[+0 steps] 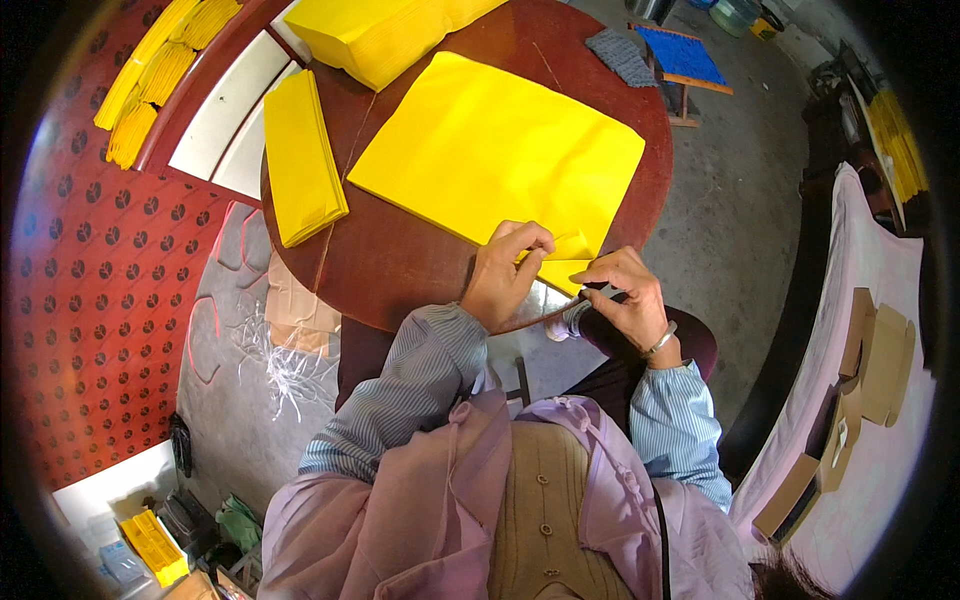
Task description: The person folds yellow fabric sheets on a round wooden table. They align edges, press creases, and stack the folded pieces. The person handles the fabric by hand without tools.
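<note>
A wide stack of flat yellow sheets (pixel 500 150) lies on the round red-brown table (pixel 390 295). At its near right corner the top sheet is turned up in a small flap (pixel 570 245). My left hand (pixel 503 272) is closed at this flap, thumb and fingers pinching the yellow sheet. Close by on the right, my right hand (pixel 630 300) has its thumb and forefinger curled together at the corner tip. Whether anything sits between those fingertips is too small to make out.
A folded yellow bundle (pixel 303 155) lies left of the stack, with a thick yellow pile (pixel 375 45) behind. A grey cloth (pixel 620 57) rests on the far right edge, near a blue-topped stool (pixel 685 60). Open cardboard boxes (pixel 885 365) stand at right; white strips (pixel 290 365) litter the floor.
</note>
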